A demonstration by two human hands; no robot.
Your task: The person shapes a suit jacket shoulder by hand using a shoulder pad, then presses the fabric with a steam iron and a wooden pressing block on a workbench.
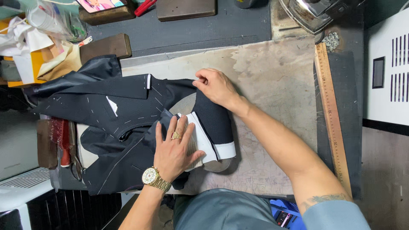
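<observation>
Dark cloth, a half-made jacket (123, 115) with white stitch marks, lies on a worn work board (272, 85). It is spread from the left side to the middle of the board. One end is pulled over a rounded grey pad (187, 104), and a white lining strip (204, 140) shows there.

The left hand (174, 149) lies flat on the white lining, fingers spread wide, pressing down and not holding anything. It wears a gold ring, and a gold watch (151, 176) sits on the wrist. The right hand (215, 87) is at the top edge of the dark cloth over the pad. Its fingers are pinched tight on the fold of the jacket.

A long wooden ruler (332, 110) lies along the right side of the board, well apart from the hands. A shiny iron (315, 12) sits at the top right. Brown wooden blocks (106, 44) rest at the top left, near a pile of paper and plastic (38, 38). Scissors with a red brush (68, 145) lie at the left, beside the jacket
</observation>
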